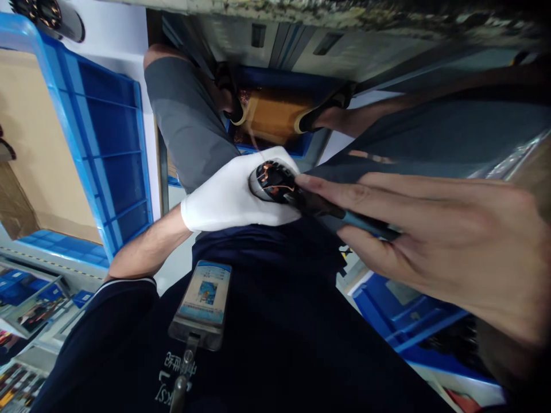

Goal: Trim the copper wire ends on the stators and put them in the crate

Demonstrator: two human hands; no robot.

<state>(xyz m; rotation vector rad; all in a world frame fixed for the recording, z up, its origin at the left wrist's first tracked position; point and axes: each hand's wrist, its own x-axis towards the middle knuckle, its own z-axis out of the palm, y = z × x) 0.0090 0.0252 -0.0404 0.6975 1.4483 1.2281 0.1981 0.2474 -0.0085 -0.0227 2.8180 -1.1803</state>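
In a white glove, my left hand (236, 192) is wrapped round a short metal cylinder (259, 184) whose black slotted end with copper wires faces up. My bare right hand (422, 229) is closed on a hand tool (365, 222) with dark and blue handles. The tool's dark jaws reach the right edge of the cylinder's wired end; whether they grip a wire is too small to tell. A thin copper-coloured wire rises from the cylinder above my left glove.
A large blue crate (107, 120) with cardboard stands at the left, near metal cylinders (66, 22) at top left. On the floor between my feet is a blue bin (269, 115). More blue bins (387, 310) are at lower right. A badge (206, 295) hangs on my shirt.
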